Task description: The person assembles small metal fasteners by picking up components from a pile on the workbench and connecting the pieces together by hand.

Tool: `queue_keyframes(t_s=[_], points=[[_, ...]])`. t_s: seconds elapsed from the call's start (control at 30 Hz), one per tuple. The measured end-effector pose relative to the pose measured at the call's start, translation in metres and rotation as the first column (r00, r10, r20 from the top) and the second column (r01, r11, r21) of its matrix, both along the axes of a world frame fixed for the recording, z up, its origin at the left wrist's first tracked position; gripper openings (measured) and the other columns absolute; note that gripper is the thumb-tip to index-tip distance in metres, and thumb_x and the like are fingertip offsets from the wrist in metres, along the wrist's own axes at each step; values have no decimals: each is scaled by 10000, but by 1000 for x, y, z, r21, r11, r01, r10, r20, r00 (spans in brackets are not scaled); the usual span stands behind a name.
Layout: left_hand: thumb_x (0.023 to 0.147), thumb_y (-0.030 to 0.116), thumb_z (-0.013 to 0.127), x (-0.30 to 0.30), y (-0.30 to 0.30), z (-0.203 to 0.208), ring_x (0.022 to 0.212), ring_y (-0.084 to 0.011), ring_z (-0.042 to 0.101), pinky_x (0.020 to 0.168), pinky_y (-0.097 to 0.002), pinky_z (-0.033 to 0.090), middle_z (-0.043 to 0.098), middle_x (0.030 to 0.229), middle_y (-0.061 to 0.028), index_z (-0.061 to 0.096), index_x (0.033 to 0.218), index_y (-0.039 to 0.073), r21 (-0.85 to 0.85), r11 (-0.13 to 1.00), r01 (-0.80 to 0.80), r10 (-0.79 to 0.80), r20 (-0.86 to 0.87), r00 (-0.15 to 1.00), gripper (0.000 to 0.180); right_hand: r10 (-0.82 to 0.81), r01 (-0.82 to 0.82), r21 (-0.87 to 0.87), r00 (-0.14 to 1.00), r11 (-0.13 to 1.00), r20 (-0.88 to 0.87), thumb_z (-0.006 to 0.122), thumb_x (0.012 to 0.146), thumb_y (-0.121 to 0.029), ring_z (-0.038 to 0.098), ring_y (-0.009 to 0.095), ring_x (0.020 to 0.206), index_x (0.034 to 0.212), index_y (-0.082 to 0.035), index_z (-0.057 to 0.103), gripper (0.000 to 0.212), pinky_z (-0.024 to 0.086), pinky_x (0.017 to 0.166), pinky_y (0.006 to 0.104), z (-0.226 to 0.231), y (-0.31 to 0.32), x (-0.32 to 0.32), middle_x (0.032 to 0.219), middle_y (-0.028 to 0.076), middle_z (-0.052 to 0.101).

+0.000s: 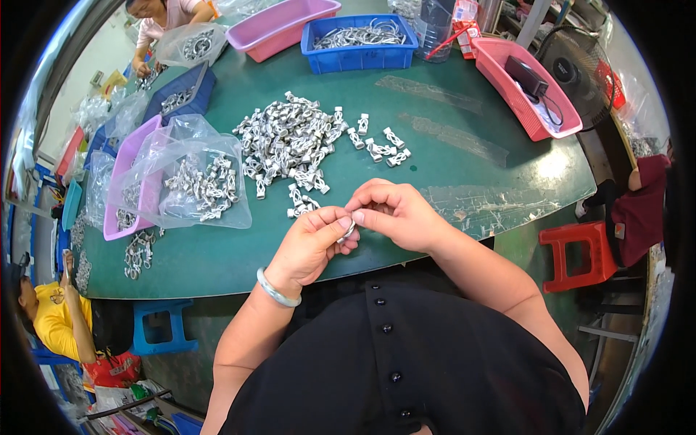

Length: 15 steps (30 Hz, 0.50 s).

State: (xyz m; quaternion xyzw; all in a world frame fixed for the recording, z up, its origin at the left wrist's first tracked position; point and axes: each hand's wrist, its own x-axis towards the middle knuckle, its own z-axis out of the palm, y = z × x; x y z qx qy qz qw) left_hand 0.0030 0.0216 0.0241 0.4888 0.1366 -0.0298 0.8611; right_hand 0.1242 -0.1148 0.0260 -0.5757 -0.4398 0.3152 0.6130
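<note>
Between the fingertips (pixel 360 217), a small, rounded, silvery piece (pixel 349 233).

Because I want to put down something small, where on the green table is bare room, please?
The widest patch of tabletop runs from the stray metal pieces to the red basket, with only flat strips on it. A smaller one lies between the clear bag and the left hand. Crowded: the pile, purple tray and far edge.
</note>
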Motion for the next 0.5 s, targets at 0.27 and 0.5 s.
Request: queue_keyframes(t_s=[0.27, 0.5], points=[[855, 133, 504, 1, -3, -6, 664, -125, 555, 609, -226, 453, 581, 762, -50, 540, 897, 38, -302, 953, 27, -45, -52, 998, 110, -3, -56, -150, 929, 987, -370, 526, 828, -72, 535, 94, 809, 905, 13, 589, 131, 431, 742, 236, -4, 3, 2, 842, 40, 586], [849, 145, 518, 4, -7, -9, 627, -117, 568, 570, -217, 461, 591, 731, -40, 524, 900, 44, -376, 926, -10, -23, -84, 996, 113, 0, -67, -148, 911, 987, -412, 523, 833, -87, 527, 82, 768, 900, 4, 591, 133, 429, 715, 226, -8, 3, 3, 826, 34, 592]])
